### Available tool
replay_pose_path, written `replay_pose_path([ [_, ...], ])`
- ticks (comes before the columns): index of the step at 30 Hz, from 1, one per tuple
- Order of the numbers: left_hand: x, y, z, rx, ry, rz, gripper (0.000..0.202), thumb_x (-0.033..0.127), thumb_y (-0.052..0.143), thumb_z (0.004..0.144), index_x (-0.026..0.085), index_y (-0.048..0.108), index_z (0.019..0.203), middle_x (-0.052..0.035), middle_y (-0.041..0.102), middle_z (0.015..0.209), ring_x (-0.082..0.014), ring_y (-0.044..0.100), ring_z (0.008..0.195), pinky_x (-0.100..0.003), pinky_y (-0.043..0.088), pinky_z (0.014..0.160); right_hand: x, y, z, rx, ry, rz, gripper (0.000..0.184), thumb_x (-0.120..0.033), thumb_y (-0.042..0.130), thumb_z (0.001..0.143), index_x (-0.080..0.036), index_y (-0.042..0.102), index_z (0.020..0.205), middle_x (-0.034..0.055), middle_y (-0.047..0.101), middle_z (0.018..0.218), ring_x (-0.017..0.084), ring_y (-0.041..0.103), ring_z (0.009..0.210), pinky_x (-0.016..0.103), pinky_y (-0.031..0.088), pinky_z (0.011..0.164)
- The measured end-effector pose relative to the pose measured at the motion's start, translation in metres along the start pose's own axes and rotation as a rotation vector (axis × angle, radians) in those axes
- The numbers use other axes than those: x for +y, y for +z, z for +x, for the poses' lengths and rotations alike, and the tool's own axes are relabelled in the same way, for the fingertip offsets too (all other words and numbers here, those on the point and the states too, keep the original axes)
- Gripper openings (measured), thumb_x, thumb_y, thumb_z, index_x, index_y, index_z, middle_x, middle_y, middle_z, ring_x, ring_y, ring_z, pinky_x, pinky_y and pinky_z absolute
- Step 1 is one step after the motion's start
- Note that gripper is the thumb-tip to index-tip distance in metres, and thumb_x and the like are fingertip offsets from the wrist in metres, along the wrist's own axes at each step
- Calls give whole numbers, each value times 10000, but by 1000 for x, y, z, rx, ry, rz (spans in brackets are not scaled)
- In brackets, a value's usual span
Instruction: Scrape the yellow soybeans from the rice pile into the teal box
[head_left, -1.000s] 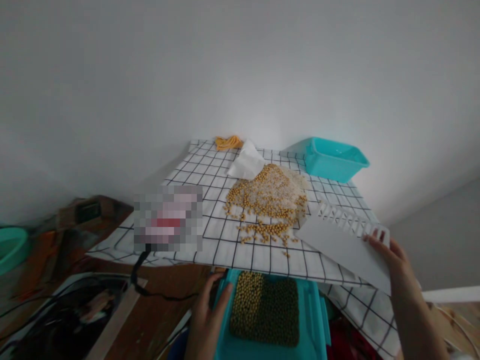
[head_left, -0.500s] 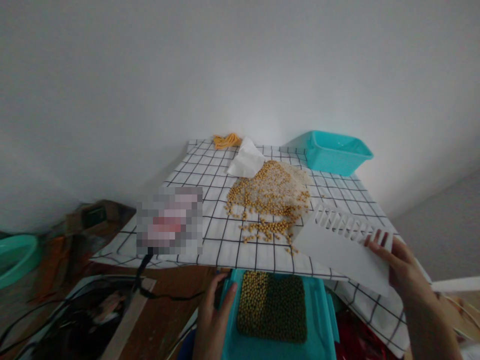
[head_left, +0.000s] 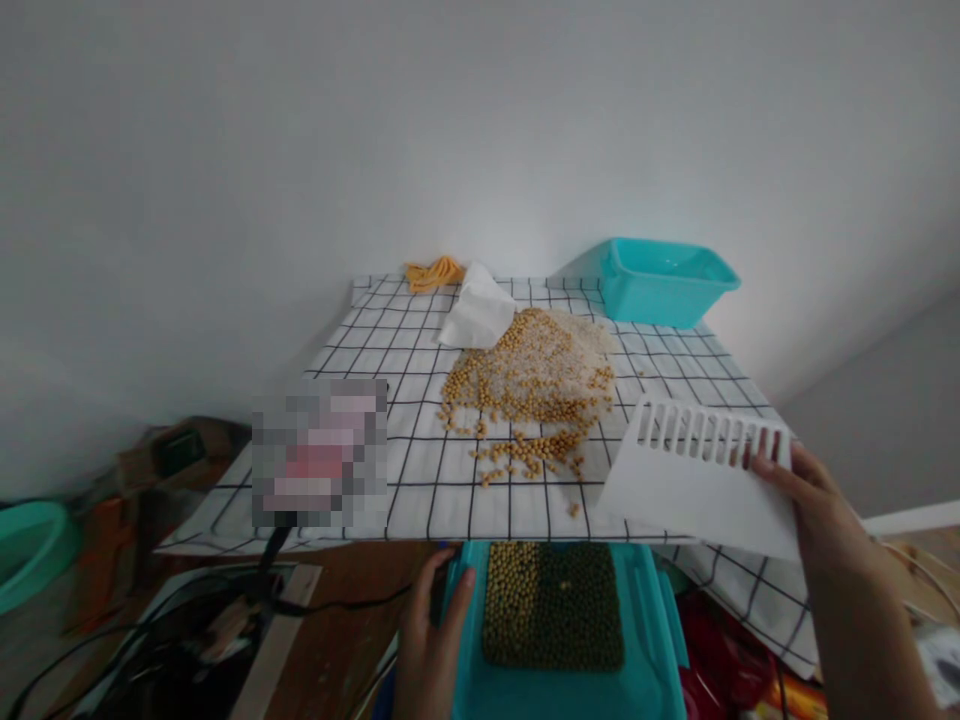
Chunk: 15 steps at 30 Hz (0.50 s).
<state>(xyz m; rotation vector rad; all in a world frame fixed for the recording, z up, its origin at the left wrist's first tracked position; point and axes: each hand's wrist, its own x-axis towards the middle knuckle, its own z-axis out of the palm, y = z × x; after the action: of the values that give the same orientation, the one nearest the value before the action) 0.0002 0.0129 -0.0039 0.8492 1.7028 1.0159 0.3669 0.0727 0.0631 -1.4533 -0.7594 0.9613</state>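
My right hand (head_left: 814, 490) is closed on the slotted end of a flat white plastic scraper (head_left: 697, 490), which is held over the right front of the table. To its left, yellow soybeans (head_left: 532, 450) lie scattered in front of a pile of small pale grains (head_left: 559, 350) mixed with more soybeans. Below the table edge, my left hand (head_left: 435, 620) grips the left rim of a turquoise bin (head_left: 570, 695), thumb inside. Soybeans (head_left: 506, 605) fill the left part of the bin's contents and green beans (head_left: 577, 620) the right part.
A turquoise basin (head_left: 667, 290) stands at the table's back right. White paper (head_left: 478, 308) and an orange cloth (head_left: 435, 273) lie at the back. A blurred-out device (head_left: 322, 450) with a black cable (head_left: 337, 607) sits at the left front on the checked tablecloth (head_left: 420, 430).
My right hand has turned the scraper more level and moved it slightly right. A few soybeans at the front edge have shifted, and one pale bean now shows on the green beans.
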Motion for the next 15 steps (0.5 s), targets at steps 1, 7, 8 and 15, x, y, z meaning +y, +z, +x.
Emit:
replay_pose_path([
  [1,0,0,0,-2,3,3,562,594,558,745,192,531,1137,-124,601,1270,-327,487,1266,-432,337,1089,-1,2,1,32,-9,25,284,-353,790,591,-271,708,850,1,710,744,178,623,576,256,489,498],
  [7,0,1,2,12,9,-3,547,577,579,741,194,541,1130,-122,603,1274,-328,473,1278,-428,321,1101,1,8,10,61,-53,74,249,-339,789,632,-253,687,843,-16,707,814,160,635,632,229,497,521],
  [8,0,1,2,12,8,-5,548,575,581,741,191,539,1130,-127,598,1278,-328,470,1279,-431,313,1105,1,8,11,30,-53,62,250,-336,790,640,-252,684,850,-15,705,821,161,634,631,233,500,528],
  [15,2,2,3,22,0,-24,592,601,584,699,175,545,1108,-136,610,1237,-325,487,1254,-418,331,1091,4,7,13,-110,-66,-19,212,-351,772,694,-258,655,843,-25,625,669,155,575,563,237,469,497],
])
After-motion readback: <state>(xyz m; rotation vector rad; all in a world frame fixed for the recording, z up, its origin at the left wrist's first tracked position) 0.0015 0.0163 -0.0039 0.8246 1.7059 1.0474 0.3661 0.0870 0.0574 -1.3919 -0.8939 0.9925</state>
